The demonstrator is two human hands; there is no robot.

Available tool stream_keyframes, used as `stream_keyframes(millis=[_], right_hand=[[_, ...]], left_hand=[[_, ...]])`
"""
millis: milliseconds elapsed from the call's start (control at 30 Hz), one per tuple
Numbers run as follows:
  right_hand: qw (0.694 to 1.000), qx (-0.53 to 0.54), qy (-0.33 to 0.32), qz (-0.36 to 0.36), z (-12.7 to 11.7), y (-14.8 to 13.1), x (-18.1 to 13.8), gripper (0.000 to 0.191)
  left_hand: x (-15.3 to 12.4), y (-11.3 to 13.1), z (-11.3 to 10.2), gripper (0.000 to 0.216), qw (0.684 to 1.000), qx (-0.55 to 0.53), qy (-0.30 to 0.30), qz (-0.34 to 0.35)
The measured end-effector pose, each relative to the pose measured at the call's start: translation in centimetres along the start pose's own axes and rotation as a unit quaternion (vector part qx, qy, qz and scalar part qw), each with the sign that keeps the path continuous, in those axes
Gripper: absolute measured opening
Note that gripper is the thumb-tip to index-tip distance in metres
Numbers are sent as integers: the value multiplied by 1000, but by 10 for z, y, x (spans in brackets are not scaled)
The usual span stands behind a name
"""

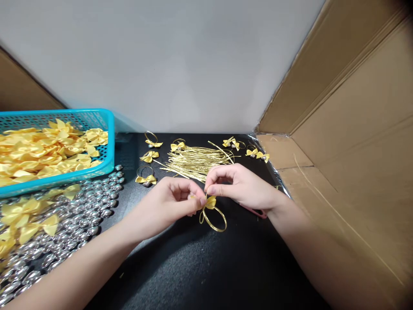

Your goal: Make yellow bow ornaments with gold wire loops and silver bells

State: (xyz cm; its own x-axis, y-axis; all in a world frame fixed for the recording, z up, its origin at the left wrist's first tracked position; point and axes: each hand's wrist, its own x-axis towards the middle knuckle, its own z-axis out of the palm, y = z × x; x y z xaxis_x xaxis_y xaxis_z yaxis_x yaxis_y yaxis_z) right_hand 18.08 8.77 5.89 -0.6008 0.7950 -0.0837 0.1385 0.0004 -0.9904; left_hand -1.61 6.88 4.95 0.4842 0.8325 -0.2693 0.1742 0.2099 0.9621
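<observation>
Between my two hands, above the black table, is a yellow ribbon bow (211, 202) with a loop of gold twist tie (215, 224) hanging below it. My left hand (180, 198) pinches the bow's left side, which its fingers mostly cover. With thumb and forefinger closed, my right hand (230, 184) grips the gold twist tie just above the bow. A pile of straight gold twist ties (190, 161) lies right behind my hands. Part of a pink-handled tool (256, 211) shows beneath my right wrist.
A blue basket (111, 142) full of yellow bows stands at left. Silver beads (87, 215) with several loose bows spread before it. Finished-looking bows with loops (146, 180) lie around the twist-tie pile. A white wall (180, 64) and cardboard panels (355, 86) enclose the table.
</observation>
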Motion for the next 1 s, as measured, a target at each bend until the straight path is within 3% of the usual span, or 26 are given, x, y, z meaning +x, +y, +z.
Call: stream_keyframes(millis=[233, 400, 600, 767, 1000], right_hand=[[998, 42, 56, -5, -2, 8, 0, 12], [997, 75, 24, 2, 4, 11, 2, 24], [998, 53, 21, -2, 8, 10, 1, 22], [998, 60, -21, -25, 1, 13, 3, 23], [996, 90, -22, 6, -3, 16, 5, 25]], left_hand=[[2, -4, -3, 15, 1000, -6, 9, 13], [2, -5, -5, 18, 1000, -18, 2, 8], [2, -8, -6, 19, 999, -39, -33, -8], [2, -12, -8, 24, 995, -66, -79, -7], [6, -13, -17, 15, 988, -134, -81, 13]])
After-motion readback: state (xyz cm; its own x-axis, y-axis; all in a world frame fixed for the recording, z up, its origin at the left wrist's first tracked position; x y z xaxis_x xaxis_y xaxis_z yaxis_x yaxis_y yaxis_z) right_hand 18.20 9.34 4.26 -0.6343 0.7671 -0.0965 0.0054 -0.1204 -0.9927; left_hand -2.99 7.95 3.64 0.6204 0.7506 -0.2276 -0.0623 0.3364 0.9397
